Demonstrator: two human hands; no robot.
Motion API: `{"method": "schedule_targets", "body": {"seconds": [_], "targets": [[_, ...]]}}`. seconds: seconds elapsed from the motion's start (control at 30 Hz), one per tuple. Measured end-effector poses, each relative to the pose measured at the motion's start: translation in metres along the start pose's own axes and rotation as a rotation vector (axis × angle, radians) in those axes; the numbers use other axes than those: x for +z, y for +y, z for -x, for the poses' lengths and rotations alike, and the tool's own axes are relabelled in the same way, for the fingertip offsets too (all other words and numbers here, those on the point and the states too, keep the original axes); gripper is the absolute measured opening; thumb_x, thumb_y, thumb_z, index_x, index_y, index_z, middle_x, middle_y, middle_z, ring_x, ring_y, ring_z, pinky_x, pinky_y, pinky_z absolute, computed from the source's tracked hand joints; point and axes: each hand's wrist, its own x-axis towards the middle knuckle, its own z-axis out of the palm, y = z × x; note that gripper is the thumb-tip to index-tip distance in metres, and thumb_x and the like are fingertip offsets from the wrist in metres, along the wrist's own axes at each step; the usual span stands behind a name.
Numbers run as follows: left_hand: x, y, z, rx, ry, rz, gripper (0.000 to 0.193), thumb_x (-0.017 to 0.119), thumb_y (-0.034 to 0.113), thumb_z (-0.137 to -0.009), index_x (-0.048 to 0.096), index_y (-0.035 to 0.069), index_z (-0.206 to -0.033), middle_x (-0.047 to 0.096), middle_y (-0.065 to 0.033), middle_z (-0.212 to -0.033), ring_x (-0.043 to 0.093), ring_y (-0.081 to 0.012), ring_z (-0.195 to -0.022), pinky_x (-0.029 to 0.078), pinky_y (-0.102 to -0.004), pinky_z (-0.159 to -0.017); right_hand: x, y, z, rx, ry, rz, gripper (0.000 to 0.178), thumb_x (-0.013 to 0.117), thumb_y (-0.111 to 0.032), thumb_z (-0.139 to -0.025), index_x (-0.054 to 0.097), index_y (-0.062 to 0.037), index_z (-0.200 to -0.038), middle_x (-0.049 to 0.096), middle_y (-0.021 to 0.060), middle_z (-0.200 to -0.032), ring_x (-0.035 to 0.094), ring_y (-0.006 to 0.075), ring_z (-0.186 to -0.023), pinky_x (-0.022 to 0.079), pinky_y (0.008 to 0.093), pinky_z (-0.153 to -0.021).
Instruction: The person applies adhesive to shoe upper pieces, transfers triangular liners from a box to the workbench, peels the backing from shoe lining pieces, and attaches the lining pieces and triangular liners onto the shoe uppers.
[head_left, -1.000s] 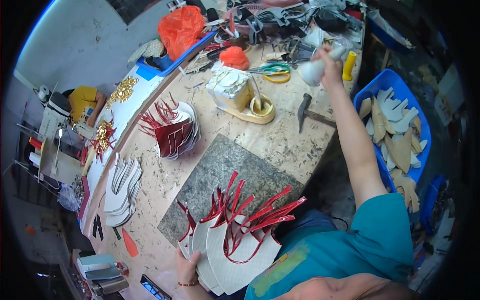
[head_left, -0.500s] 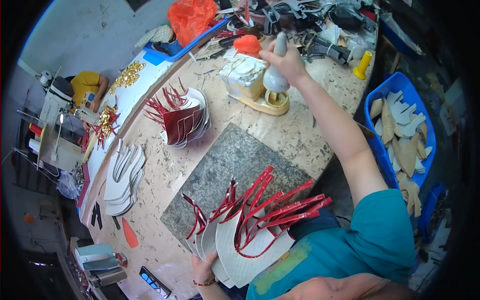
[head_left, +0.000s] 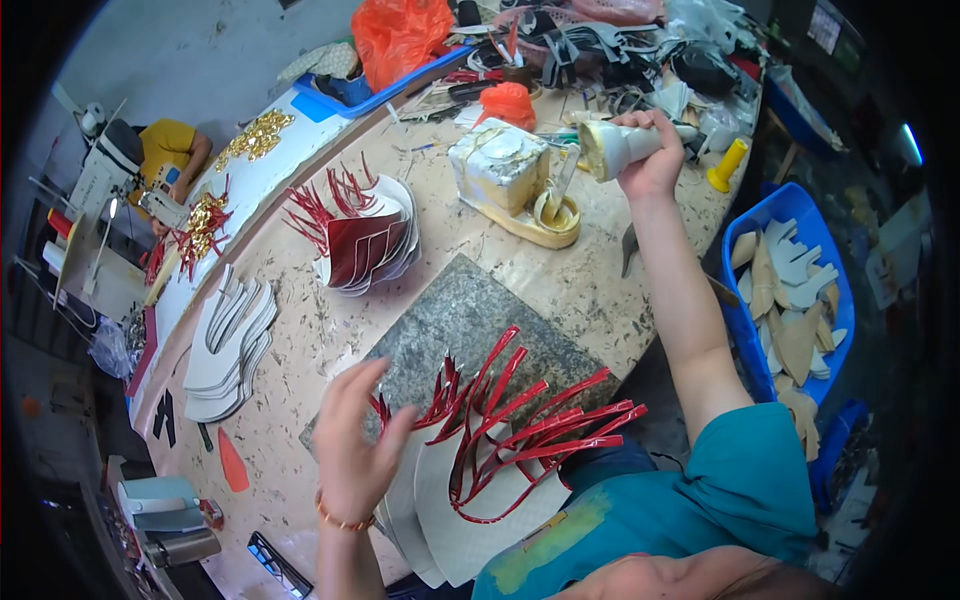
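Observation:
My right hand is wrapped round the narrow neck of a white bottle-shaped plastic piece. This piece is tipped sideways, its wide yellow-crusted end facing left. Below and left of it is a yellowed base bearing a white block and a small round cup, from which a stick stands. My left hand is raised with fingers apart and nothing in it. Just right of it, pale cut shoe-upper pieces with red straps lie overlapping on a grey stone slab and against my body.
A bundle of red-strapped pieces and stacked pale pieces lie left on the table. A yellow spool stands at the right edge, by a blue bin of scraps. Another person sits at far left.
My right hand has lifted the white plastic piece off the cup, moved it right and tipped it sideways. My left hand has let go of the pale pieces and risen.

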Motion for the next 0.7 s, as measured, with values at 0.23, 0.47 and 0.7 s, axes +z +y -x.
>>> {"method": "schedule_targets", "body": {"seconds": [0.23,0.47,0.7], "targets": [[0.064,0.043,-0.077,0.28,-0.11,0.035,0.028,0.071,0.012,-0.078,0.064,0.003,-0.103,0.064,-0.0139,-0.098,0.062,-0.0325,-0.091,0.05,-0.0388,-0.079,0.034,-0.004,0.0,-0.122,-0.061,0.186,0.014,0.06,-0.008,-0.086,0.047,-0.0089,-0.083,0.049,0.004,-0.074,0.051,0.02,-0.074,0.046,0.04,-0.08],[0.146,0.044,-0.176,0.36,-0.01,-0.243,0.011,0.065,0.013,-0.079,0.069,0.008,-0.088,0.062,-0.0103,-0.092,0.058,-0.0293,-0.091,0.049,-0.0387,-0.077,0.048,-0.022,0.029,-0.29,-0.208,0.308,0.014,0.06,-0.004,-0.087,0.046,-0.0072,-0.087,0.049,0.0037,-0.073,0.053,0.0188,-0.074,0.046,0.0383,-0.079],[0.196,0.033,-0.243,0.512,0.12,-0.409,0.012,0.059,0.018,-0.078,0.071,0.015,-0.08,0.049,-0.0091,-0.127,0.037,-0.0306,-0.126,0.031,-0.0478,-0.103,-0.021,-0.044,0.115,-0.207,-0.008,0.412,0.011,0.056,-0.004,-0.088,0.045,-0.008,-0.086,0.048,0.0036,-0.075,0.051,0.0167,-0.073,0.046,0.0368,-0.077]]}}
